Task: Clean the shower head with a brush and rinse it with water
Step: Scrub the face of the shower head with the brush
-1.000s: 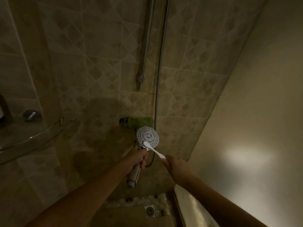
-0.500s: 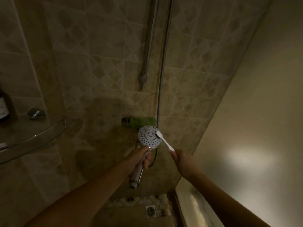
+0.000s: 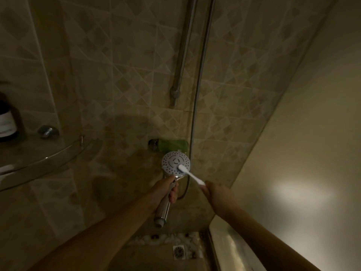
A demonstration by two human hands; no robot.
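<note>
A round white shower head (image 3: pixel 172 162) with a chrome handle faces me at the middle of the view. My left hand (image 3: pixel 166 189) grips that handle just below the head. A white brush (image 3: pixel 188 174) lies slanted across the lower right of the spray face, its bristle end touching the nozzles. My right hand (image 3: pixel 215 193) holds the brush's handle end, to the right of the shower head. A metal hose (image 3: pixel 201 79) runs up the wall behind.
A chrome riser rail (image 3: pixel 182 61) is fixed to the tiled wall. A green-wrapped tap fitting (image 3: pixel 172 145) sits right behind the shower head. A glass corner shelf (image 3: pixel 42 160) at left carries a dark bottle (image 3: pixel 6 122). A floor drain (image 3: pixel 178 251) lies below. A frosted panel (image 3: pixel 304 153) closes the right side.
The brush tip moved from the lower edge of the spray face up to its right side, then back down to the lower right. The view shifted slightly right.
</note>
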